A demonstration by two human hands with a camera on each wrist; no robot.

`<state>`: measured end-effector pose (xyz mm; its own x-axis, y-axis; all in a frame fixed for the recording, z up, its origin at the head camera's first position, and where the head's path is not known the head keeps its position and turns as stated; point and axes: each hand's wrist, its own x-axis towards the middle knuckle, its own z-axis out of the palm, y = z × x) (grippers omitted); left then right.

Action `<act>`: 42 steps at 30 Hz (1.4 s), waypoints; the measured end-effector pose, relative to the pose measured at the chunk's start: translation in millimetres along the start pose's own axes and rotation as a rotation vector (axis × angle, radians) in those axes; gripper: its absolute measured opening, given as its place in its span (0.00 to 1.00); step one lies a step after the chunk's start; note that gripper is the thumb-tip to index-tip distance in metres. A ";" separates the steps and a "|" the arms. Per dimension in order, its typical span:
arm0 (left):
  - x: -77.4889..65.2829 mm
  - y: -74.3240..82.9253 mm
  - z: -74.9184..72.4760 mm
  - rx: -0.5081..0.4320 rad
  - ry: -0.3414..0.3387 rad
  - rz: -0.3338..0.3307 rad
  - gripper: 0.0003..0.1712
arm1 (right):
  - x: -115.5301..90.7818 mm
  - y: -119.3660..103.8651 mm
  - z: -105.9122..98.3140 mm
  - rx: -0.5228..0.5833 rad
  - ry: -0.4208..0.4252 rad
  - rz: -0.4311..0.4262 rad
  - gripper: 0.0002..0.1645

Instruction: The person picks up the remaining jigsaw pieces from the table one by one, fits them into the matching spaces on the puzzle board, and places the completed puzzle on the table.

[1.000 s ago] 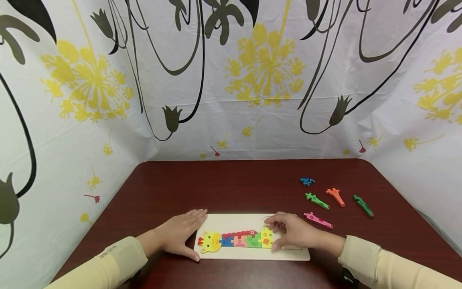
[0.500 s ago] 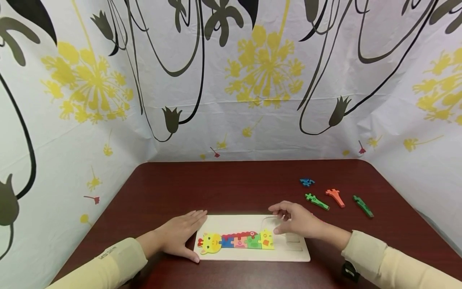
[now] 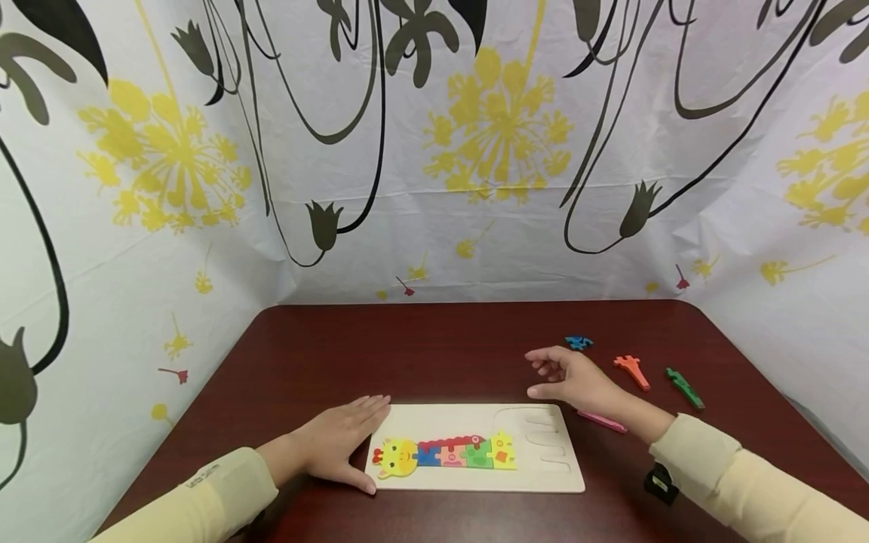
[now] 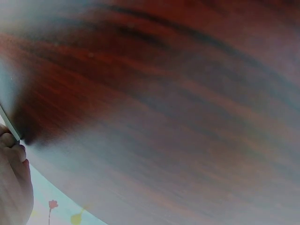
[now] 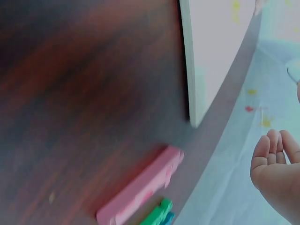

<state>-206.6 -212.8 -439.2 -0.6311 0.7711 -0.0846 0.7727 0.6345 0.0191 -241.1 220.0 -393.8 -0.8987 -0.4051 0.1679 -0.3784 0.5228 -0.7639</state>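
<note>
A wooden giraffe puzzle board (image 3: 441,415) lies flat, with the yellow giraffe head (image 3: 397,457), a red mane strip and several coloured body pieces fitted into it. Shallow leg outlines show bare at its right end. My left hand (image 3: 339,437) rests along the board's left edge, fingers straight and thumb spread. Past the far right corner, my right hand (image 3: 577,381) hovers with loosely bent fingers and nothing in them. A pink leg piece (image 3: 604,422) lies partly under the right forearm in the head view. The right wrist view has a green piece (image 5: 157,213) beside it.
On the brown table (image 3: 421,347), a blue piece (image 3: 578,343), an orange piece (image 3: 632,372) and a dark green piece (image 3: 684,388) lie at the right. Patterned white cloth (image 3: 502,249) hangs behind the table and along its sides.
My right hand has lifted off the yellow body piece and moved away and to the right, beyond the board, now covering the light green piece. My left hand stays put.
</note>
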 end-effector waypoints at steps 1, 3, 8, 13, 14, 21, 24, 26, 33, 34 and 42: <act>-0.1 -0.1 -0.1 0.004 0.003 0.001 0.67 | 1.4 2.3 -3.4 -0.008 0.015 0.003 0.32; 0.0 0.1 -0.6 0.008 0.003 0.000 0.67 | 3.5 6.5 -10.8 -0.018 0.044 0.012 0.33; -0.2 0.3 -1.1 -0.004 0.001 -0.004 0.67 | 7.3 18.3 -28.4 -0.016 0.103 0.057 0.35; -0.3 0.4 -0.4 -0.007 0.000 -0.011 0.67 | 11.3 27.9 -43.6 -0.033 0.131 0.081 0.36; -0.2 0.3 -0.1 -0.005 0.001 -0.010 0.67 | 12.1 29.8 -46.4 -0.034 0.133 0.085 0.36; -0.2 -0.1 0.3 -0.008 0.005 0.005 0.67 | 16.3 42.8 -64.9 -0.071 0.173 0.129 0.39; -0.6 0.8 -0.6 -0.013 0.004 0.006 0.67 | 18.4 48.6 -71.6 -0.084 0.191 0.163 0.40; -0.8 1.4 -1.1 -0.012 0.004 0.003 0.67 | 19.9 52.4 -75.0 -0.091 0.197 0.174 0.40; -1.2 2.0 -2.1 -0.017 -0.001 -0.004 0.67 | 24.0 65.8 -80.7 -0.126 0.196 0.219 0.41; -1.1 2.1 -2.1 -0.019 0.000 -0.004 0.67 | 24.2 67.5 -81.0 -0.136 0.194 0.223 0.41; -1.1 0.9 0.0 -0.014 0.005 0.003 0.67 | 24.6 81.2 -84.9 -0.161 0.140 0.235 0.41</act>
<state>-205.2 -213.2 -439.1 -0.6289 0.7734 -0.0791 0.7738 0.6326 0.0332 -312.8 316.1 -398.8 -0.9833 -0.1573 0.0912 -0.1766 0.7064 -0.6854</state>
